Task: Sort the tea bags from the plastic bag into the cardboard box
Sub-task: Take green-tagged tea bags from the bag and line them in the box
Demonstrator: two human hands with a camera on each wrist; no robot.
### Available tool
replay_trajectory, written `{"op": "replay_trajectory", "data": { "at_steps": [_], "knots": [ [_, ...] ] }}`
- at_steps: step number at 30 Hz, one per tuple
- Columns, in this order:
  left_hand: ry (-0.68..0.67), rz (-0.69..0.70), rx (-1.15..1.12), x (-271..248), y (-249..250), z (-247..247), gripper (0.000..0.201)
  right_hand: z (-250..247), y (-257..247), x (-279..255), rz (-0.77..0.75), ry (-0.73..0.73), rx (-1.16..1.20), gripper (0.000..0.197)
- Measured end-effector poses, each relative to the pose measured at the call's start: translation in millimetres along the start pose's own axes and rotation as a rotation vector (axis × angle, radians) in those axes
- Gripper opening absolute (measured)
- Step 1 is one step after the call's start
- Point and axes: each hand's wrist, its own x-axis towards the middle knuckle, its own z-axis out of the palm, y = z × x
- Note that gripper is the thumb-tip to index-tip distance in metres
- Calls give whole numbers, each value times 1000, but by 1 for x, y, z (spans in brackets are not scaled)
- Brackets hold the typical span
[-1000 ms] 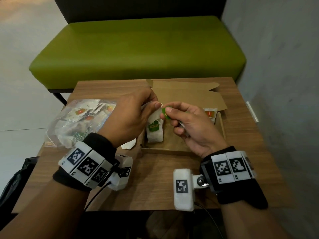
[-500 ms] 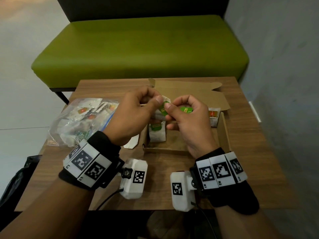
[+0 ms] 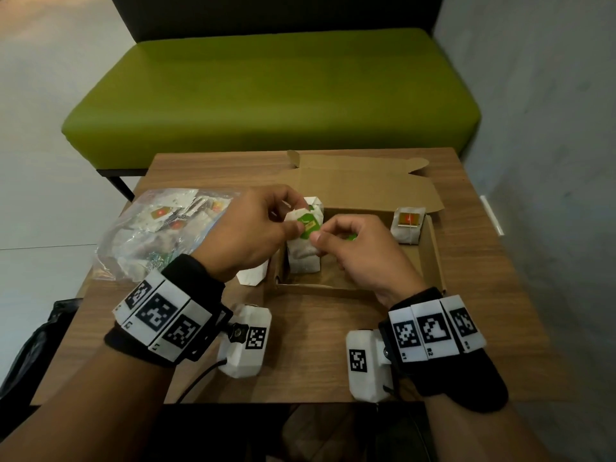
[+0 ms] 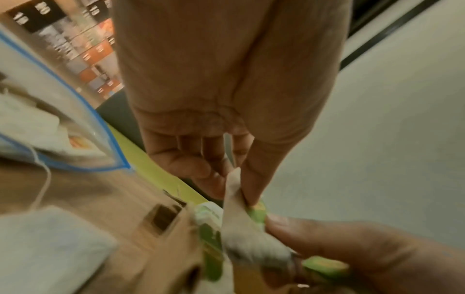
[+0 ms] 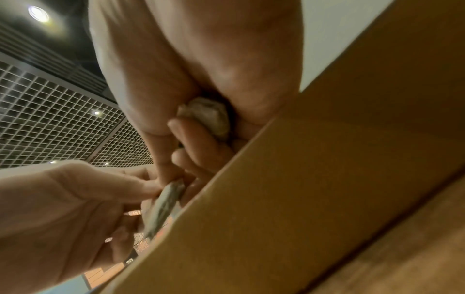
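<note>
An open cardboard box [image 3: 430, 258] lies mid-table. Over its left end my left hand [image 3: 296, 216] pinches the top of a white tea bag [image 3: 301, 251] with a green tag [image 3: 308, 226]. My right hand [image 3: 321, 233] pinches the same bag at the tag and keeps another tea bag [image 5: 208, 115] tucked in its curled fingers. In the left wrist view my thumb and fingers [image 4: 249, 179] squeeze the bag's paper [image 4: 241, 228]. A red-tagged tea bag [image 3: 408, 225] leans in the box's far right corner. The plastic bag [image 3: 160, 235] of tea bags lies to the left.
A loose white tea bag [image 3: 253, 275] lies on the wooden table [image 3: 316, 371] between plastic bag and box. The box lid [image 3: 360, 185] is folded back behind the box. A green bench [image 3: 266, 95] stands behind the table and a grey wall [image 3: 550, 161] on the right.
The hanging tea bag has come from beside the box's left wall to over its left end. My right hand has closed in on its green tag, and both hands now meet there.
</note>
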Motion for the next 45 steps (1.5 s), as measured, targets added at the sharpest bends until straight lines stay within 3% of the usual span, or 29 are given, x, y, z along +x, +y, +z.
{"op": "replay_trajectory", "data": {
  "at_steps": [5,16,20,24,28,33,35,38,41,45],
  "knots": [
    [-107,-23,225,0,-7,3,12,0,2,0,79,-57,-123,9],
    [-127,125,604,0,-8,9,12,0,0,-1,145,-125,-287,12],
    [-120,150,674,1,-12,13,17,-1,-2,0,126,-104,-255,22],
    [-59,150,642,2,-12,8,29,-3,-8,1,122,-2,25,49],
    [93,233,454,0,3,5,28,-5,-14,0,153,-10,475,63],
    [-54,315,251,-10,24,13,39,-4,-16,-2,149,-83,735,76],
    [-76,339,261,-10,22,17,40,-4,-16,-2,157,-93,734,75],
    [-15,299,264,-7,19,20,20,-1,-16,-1,164,-154,791,69],
    [86,254,194,-3,14,17,7,1,-17,-2,179,-201,781,51],
    [153,200,116,-1,13,9,5,-2,-15,0,211,-202,853,26]
  ]
}}
